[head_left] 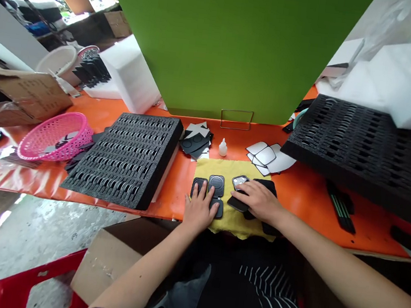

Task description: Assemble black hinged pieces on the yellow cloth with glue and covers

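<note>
Left hand (pixel 200 211) lies splayed on black pieces (pixel 217 184); right hand (pixel 256 199) touches a black slab (pixel 237 204), grip unclear. At the yellow cloth's nine o'clock (pixel 224 221), tabletop (pixel 183 183) borders a foam tray (pixel 159 168).

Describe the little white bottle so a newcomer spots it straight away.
Look below the big green panel to the orange table. Just beyond the yellow cloth, the bottle stands between mostly dark flat pieces and white ones. It alone is upright there, narrowing to a point.

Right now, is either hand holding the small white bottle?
No, the bottle stands upright beyond the yellow cloth, apart from the left hand and right hand.
</note>
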